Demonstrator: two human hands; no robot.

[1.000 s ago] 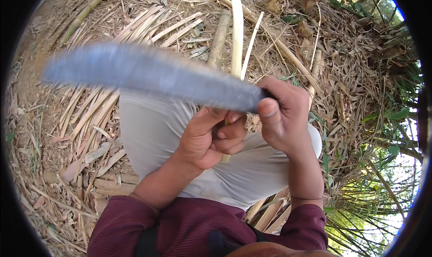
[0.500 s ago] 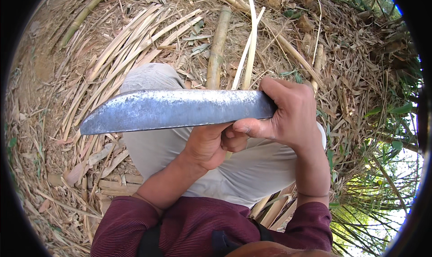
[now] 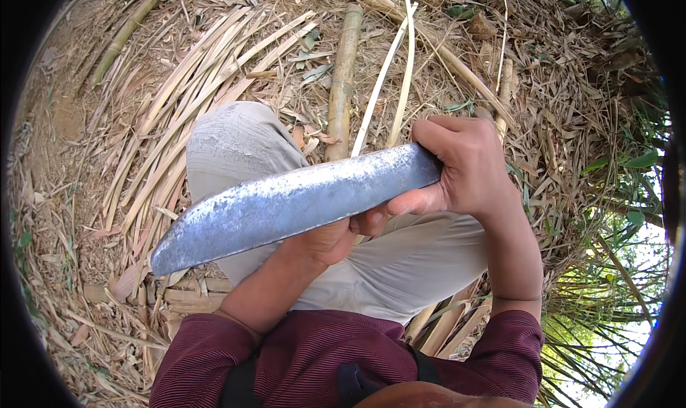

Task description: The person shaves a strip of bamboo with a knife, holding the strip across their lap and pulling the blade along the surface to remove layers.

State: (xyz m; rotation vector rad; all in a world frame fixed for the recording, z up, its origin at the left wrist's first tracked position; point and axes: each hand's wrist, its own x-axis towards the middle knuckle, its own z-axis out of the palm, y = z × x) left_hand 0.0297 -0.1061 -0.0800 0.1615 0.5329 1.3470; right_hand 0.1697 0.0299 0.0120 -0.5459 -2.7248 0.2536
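Observation:
My right hand (image 3: 461, 165) is wrapped round the handle end of a machete (image 3: 293, 201), its thumb stretched along the lower side. The broad grey blade slants down to the left, its tip lowest, above my knees. Two pale split bamboo strips (image 3: 376, 97) run from the far ground and pass behind the blade toward the hands. Under the blade, my left hand (image 3: 329, 242) is closed around the strips; the blade covers most of its fingers, and the exact grip is hidden.
A bundle of thin bamboo strips (image 3: 182, 108) lies on the left. Beyond my legs is a bamboo pole (image 3: 344, 79), with another pole (image 3: 132, 33) at the far left. Dry leaves cover the ground, and green bamboo growth (image 3: 600, 336) stands at the right.
The machete has tilted from nearly level, its tip dropping toward me and shifting slightly right. The two strips have spread apart below their crossing. My right forearm has swung a little outward.

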